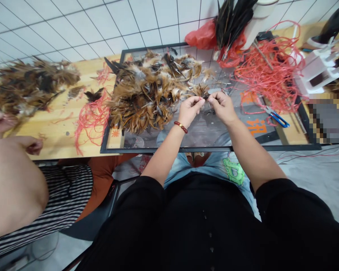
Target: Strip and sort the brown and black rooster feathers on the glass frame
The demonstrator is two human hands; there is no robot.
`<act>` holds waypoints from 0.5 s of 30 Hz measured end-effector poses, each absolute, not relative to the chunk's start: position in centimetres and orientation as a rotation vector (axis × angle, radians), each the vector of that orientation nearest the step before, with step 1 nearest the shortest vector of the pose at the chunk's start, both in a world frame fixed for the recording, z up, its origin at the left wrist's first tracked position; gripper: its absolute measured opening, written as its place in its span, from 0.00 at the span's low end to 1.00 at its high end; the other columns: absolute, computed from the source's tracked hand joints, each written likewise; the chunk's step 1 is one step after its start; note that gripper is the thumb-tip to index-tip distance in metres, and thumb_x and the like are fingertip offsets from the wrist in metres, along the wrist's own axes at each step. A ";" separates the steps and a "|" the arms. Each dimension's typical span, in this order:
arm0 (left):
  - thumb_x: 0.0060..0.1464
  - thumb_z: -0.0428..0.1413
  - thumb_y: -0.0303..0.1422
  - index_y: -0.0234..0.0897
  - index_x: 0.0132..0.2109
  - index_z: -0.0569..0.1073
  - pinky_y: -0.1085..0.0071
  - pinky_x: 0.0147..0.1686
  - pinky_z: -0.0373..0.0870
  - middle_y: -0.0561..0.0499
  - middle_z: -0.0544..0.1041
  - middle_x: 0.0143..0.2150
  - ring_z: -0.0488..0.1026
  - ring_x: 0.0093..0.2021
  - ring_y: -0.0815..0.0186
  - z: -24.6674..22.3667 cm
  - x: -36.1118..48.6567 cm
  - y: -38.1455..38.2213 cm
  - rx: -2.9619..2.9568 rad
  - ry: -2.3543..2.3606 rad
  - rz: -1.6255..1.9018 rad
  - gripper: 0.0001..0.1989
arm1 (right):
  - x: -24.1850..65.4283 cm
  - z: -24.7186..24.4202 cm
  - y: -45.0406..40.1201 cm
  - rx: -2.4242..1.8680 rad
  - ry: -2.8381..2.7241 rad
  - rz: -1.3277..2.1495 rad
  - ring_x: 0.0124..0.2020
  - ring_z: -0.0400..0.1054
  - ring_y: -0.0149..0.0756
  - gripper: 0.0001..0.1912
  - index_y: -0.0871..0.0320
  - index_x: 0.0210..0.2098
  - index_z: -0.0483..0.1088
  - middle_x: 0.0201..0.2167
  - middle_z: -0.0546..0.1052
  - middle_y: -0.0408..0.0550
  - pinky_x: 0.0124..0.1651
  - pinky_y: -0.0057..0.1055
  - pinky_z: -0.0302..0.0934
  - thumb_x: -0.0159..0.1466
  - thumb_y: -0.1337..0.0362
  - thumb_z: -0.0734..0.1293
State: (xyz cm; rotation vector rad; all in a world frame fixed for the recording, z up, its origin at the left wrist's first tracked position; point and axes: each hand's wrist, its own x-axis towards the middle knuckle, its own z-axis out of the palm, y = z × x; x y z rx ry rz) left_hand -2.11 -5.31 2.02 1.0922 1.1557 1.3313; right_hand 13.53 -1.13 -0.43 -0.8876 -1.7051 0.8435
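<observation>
The fingertips of my left hand (191, 108) and right hand (222, 108) were pinched together above the worktop (205, 128); what they grasped was too small to tell. A feather tuft (200, 90) lay just beyond my left fingertips, at the right edge of the feather pile (152, 94). Blue-handled snips (279, 118) lay right of both hands, beside tangled pink strands (271, 75).
</observation>
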 end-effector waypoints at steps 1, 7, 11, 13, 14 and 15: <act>0.52 0.65 0.37 0.36 0.30 0.71 0.80 0.19 0.55 0.58 0.69 0.22 0.60 0.19 0.79 2.1 -2.2 -5.3 1.063 1.172 1.328 0.12 | 13.6 -0.6 -1.0 -0.894 -1.708 0.833 0.34 0.65 0.35 0.23 0.55 0.29 0.70 0.27 0.69 0.44 0.41 0.35 0.64 0.63 0.41 0.65; 0.53 0.64 0.35 0.34 0.28 0.70 0.80 0.20 0.54 0.58 0.70 0.22 0.61 0.19 0.80 2.5 -2.4 -5.5 1.054 1.132 1.229 0.13 | 13.3 -0.6 -1.2 -0.878 -1.688 0.839 0.36 0.67 0.37 0.25 0.54 0.38 0.73 0.33 0.72 0.46 0.40 0.36 0.65 0.60 0.38 0.66; 0.52 0.65 0.34 0.33 0.27 0.70 0.79 0.21 0.55 0.57 0.70 0.22 0.62 0.20 0.79 2.5 -2.3 -5.8 1.113 1.076 1.188 0.13 | 13.1 -0.2 -1.6 -0.884 -1.734 0.780 0.36 0.69 0.37 0.24 0.53 0.38 0.75 0.33 0.73 0.47 0.42 0.37 0.65 0.60 0.39 0.67; 0.52 0.65 0.34 0.33 0.27 0.70 0.79 0.22 0.56 0.57 0.70 0.22 0.62 0.21 0.79 2.5 -2.2 -5.9 1.116 1.068 1.194 0.13 | 13.1 -0.1 -1.6 -0.897 -1.775 0.733 0.36 0.68 0.37 0.22 0.54 0.34 0.74 0.31 0.73 0.46 0.43 0.38 0.65 0.61 0.41 0.67; 0.51 0.65 0.33 0.33 0.27 0.70 0.79 0.22 0.56 0.57 0.70 0.22 0.62 0.21 0.79 2.5 -2.2 -5.9 1.113 1.064 1.200 0.13 | 13.1 0.0 -1.6 -0.901 -1.794 0.715 0.35 0.67 0.37 0.22 0.54 0.32 0.73 0.29 0.73 0.46 0.44 0.38 0.64 0.61 0.41 0.67; 0.51 0.66 0.33 0.33 0.27 0.70 0.79 0.22 0.56 0.57 0.70 0.21 0.62 0.20 0.79 2.6 -2.1 -5.9 1.108 1.060 1.205 0.13 | 13.1 0.0 -1.7 -0.903 -1.808 0.701 0.35 0.67 0.37 0.21 0.55 0.30 0.72 0.28 0.72 0.46 0.44 0.39 0.64 0.62 0.42 0.67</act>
